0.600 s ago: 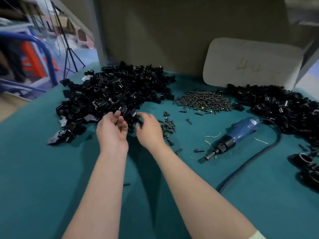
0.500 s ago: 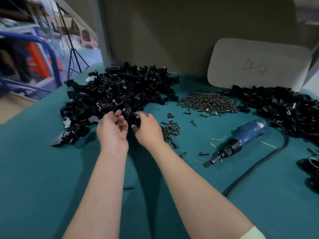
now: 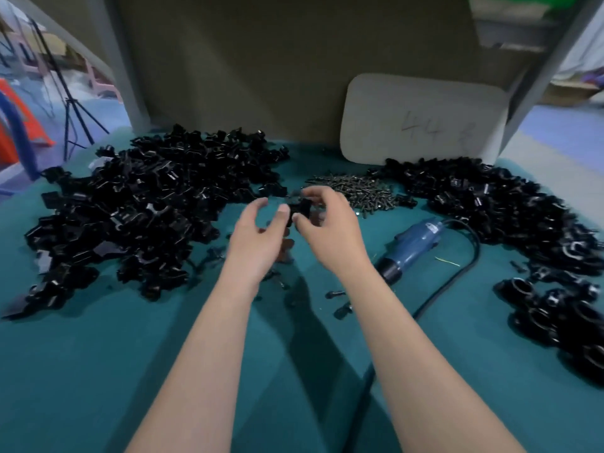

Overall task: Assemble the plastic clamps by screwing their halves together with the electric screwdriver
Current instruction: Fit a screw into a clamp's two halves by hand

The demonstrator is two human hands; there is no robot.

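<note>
The teal desk [image 3: 98, 371] is loaded with loose halves [image 3: 137, 210] at left and right, and screws [image 3: 356, 188] at far centre. The electric screwdriver [image 3: 415, 243] is laid near right. A clamp half [image 3: 299, 207] is pinched by the right hand [image 3: 330, 230] above the desk. The left hand [image 3: 255, 230] is curled against it, but whether it grips cannot be told. If the halves are mated askew, the screw may be cross-threaded.

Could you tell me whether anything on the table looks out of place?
Only minor strays: a few loose screws lie on the teal cloth apart from the screw pile, and a yellow strand lies beside the electric screwdriver.
</note>
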